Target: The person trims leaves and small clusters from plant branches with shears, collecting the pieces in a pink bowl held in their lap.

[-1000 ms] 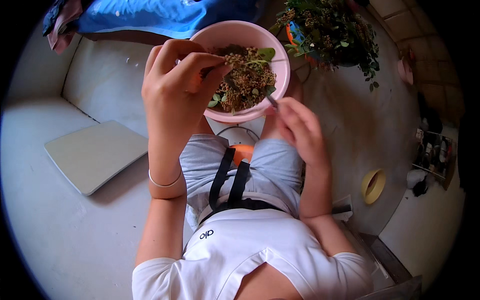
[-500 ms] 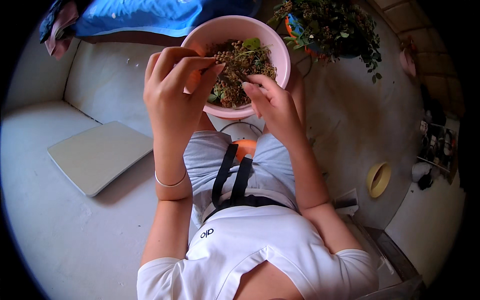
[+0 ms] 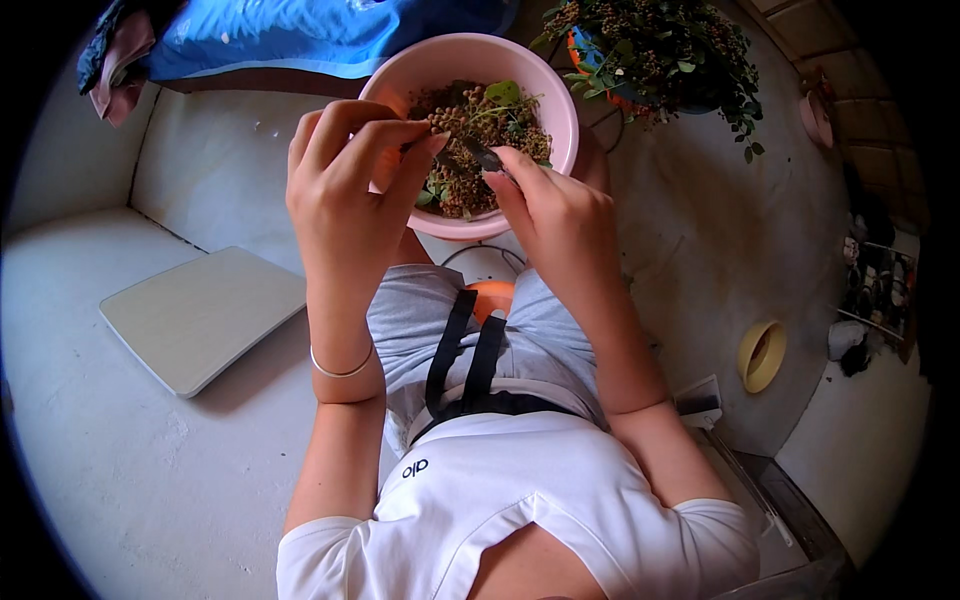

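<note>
A pink basin (image 3: 560, 90) holds cut sprigs of small brownish berries (image 3: 470, 190) with some green leaves. Over its left side, my left hand (image 3: 350, 165) pinches thumb and fingertips together on a thin berry stem (image 3: 441, 150). The stem's far end blends into the sprigs beneath. To the right, my right hand (image 3: 560, 205) is closed round a small dark tool that looks like snips (image 3: 484, 155); its dark tip points at the stem near my left fingertips. The tool's handle is hidden within my palm.
At the back right a container (image 3: 590, 55) overflows with leafy berry branches (image 3: 680, 60). A blue cloth (image 3: 270, 40) covers something at the back left. On the floor lie a flat beige board (image 3: 205, 320) to the left and a yellow bowl (image 3: 762, 357) to the right.
My right hand has turned a little, knuckles more upward, and more of the dark tool shows. My left hand keeps its pinch in nearly the same place.
</note>
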`<state>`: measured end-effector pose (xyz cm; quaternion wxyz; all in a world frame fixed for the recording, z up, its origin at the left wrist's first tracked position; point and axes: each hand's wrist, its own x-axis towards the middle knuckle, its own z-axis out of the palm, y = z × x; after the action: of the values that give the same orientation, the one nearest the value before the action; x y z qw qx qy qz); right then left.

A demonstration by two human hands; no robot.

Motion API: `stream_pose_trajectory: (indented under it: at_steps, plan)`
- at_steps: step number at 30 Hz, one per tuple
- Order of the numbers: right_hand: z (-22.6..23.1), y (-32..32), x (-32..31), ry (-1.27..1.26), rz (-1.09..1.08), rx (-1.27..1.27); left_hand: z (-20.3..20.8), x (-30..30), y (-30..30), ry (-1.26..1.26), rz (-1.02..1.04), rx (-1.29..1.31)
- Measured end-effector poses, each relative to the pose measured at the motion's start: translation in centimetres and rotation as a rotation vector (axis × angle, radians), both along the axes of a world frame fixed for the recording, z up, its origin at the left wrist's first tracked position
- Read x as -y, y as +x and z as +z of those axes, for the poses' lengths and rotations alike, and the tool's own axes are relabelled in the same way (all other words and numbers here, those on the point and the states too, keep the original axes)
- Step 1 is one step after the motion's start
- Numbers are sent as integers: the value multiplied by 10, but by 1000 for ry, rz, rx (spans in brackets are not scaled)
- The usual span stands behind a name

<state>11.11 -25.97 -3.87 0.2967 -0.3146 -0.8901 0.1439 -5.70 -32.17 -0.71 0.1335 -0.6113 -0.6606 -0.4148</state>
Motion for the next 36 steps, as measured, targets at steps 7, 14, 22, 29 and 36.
stream_pose_trajectory:
  at_steps: [7, 14, 22, 29, 36]
  plan:
    - [3, -1, -2, 110, 11, 76, 1, -1, 3, 2, -7, -18]
    - [11, -1, -3, 122, 31, 141, 2, 0, 2, -20, -18, -47]
    - [24, -12, -4, 299, 28, 347, -2, 2, 7, -23, 10, -112]
    - [19, -17, -16, 370, 37, 404, -10, 0, 5, -14, 42, -134]
    - [-13, -15, -28, 139, 42, 290, -26, -10, -4, -26, 56, -67]
